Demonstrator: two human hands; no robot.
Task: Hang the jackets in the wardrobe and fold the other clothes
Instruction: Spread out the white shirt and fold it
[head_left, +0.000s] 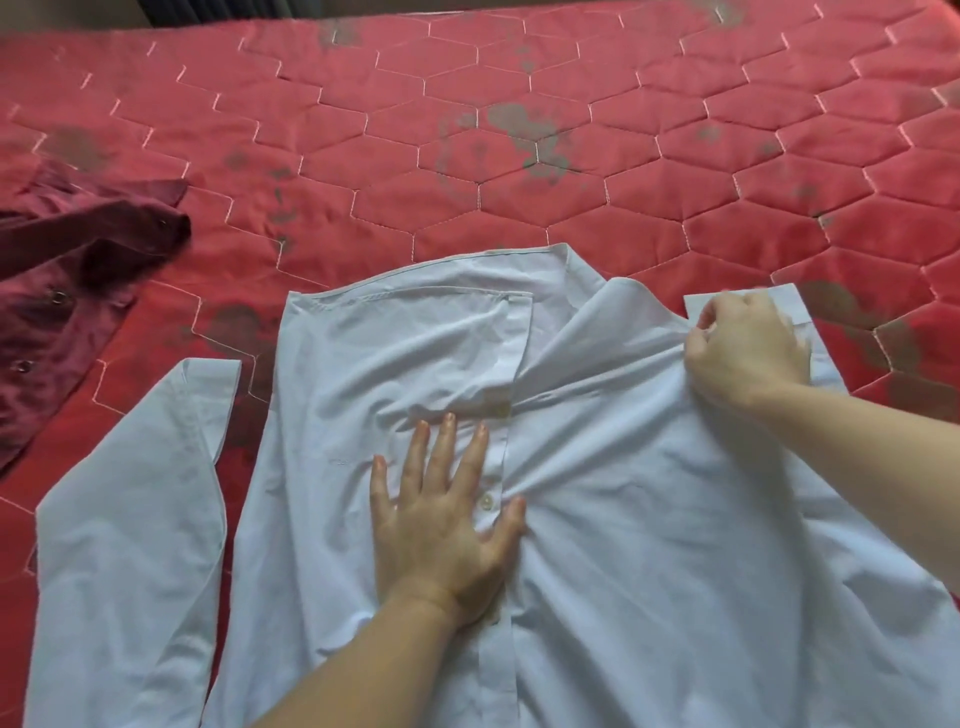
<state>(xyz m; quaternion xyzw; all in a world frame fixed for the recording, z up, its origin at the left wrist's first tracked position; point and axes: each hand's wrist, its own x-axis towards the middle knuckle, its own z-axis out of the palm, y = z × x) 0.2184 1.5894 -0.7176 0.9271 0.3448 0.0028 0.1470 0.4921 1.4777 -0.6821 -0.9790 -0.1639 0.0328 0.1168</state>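
Note:
A pale blue button-up shirt (649, 519) lies spread front-up on the red quilted bed (519, 156), filling the lower middle of the view. My left hand (447, 514) presses flat on the button placket with its fingers straight and spread. My right hand (743, 348) grips a bunch of the shirt's fabric at its right side, near the cuff, and the cloth is pulled into creases between the two hands. One sleeve (135, 519) lies stretched out on the left.
A dark maroon garment (67, 280) with metal snap buttons lies crumpled at the left edge of the bed. The bedcover has hexagon stitching and grey patches. A dark strip shows beyond the bed's far edge.

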